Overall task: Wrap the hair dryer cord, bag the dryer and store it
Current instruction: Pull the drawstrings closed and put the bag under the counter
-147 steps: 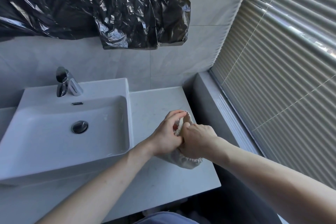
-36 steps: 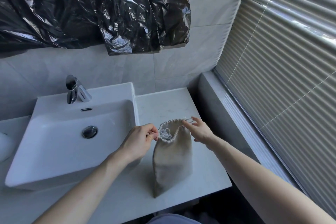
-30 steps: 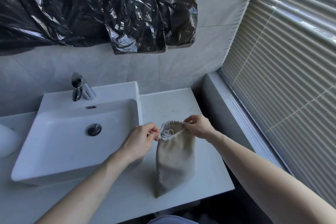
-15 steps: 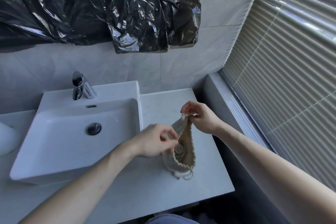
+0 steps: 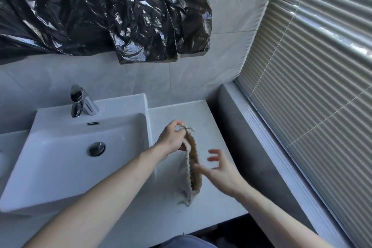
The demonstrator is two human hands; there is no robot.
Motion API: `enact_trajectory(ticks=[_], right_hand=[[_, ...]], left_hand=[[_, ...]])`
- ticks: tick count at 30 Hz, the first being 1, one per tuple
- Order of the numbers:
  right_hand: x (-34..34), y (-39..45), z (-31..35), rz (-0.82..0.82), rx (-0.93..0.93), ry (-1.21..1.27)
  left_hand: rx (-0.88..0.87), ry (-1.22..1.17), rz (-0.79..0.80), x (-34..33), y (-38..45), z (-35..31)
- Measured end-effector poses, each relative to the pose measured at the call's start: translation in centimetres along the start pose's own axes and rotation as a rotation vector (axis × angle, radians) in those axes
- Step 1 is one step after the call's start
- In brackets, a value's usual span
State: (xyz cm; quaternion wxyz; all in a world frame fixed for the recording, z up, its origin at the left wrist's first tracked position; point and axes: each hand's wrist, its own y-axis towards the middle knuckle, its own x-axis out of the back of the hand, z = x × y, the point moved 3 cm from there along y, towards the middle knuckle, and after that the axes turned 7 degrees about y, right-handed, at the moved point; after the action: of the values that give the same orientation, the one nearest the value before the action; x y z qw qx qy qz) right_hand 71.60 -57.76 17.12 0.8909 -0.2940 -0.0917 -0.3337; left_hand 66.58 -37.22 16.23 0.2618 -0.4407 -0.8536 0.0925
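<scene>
A beige cloth drawstring bag [image 5: 192, 169] stands on the white counter [image 5: 177, 217] right of the sink, its mouth stretched into a long narrow slit facing me. My left hand [image 5: 173, 139] pinches the far end of the mouth and its drawstring knot. My right hand [image 5: 220, 171] hovers blurred beside the near right edge of the bag, fingers spread, holding nothing. The hair dryer and its cord are hidden; I cannot make out what lies inside the bag.
A white rectangular sink [image 5: 76, 147] with a chrome tap [image 5: 77, 102] fills the left. Black plastic sheeting [image 5: 96, 10] hangs on the tiled wall above. A grey ledge [image 5: 247, 139] and window blinds [image 5: 322, 86] run along the right. The counter's front edge is near my body.
The bag stood upright with both hands at its mouth; it has since been tipped so its mouth faces me. My left hand took the far end; my right hand let go and dropped.
</scene>
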Motion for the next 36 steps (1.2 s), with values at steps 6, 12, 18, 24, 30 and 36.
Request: enact_trajectory(ticks=[6,12,18,24,30,36], right_hand=[[-0.4,0.5,-1.8,-0.037,-0.001,-0.230],[5.3,1.9,-1.1,-0.189,0.126,-0.251],[6.0,3.7,-0.2,-0.208,0.189,-0.326],[6.7,4.1,0.5,-0.116,0.219,-0.386],[8.9,3.6,1.3,-0.246,0.209,-0.097],[9.7,3.8,0.0,-0.317,0.168,0.224]], left_hand=[[0.074,-0.390,-0.045,-0.6,-0.9,-1.6],[0.079,-0.273,-0.088,2.4,-0.1,1.2],[-0.062,0.031,-0.158,4.5,-0.9,2.2],[-0.130,0.127,-0.265,5.6,-1.2,2.2],[-0.063,0.031,-0.274,6.3,-0.4,2.2],[-0.100,0.028,-0.414,7.6,-0.5,2.1]])
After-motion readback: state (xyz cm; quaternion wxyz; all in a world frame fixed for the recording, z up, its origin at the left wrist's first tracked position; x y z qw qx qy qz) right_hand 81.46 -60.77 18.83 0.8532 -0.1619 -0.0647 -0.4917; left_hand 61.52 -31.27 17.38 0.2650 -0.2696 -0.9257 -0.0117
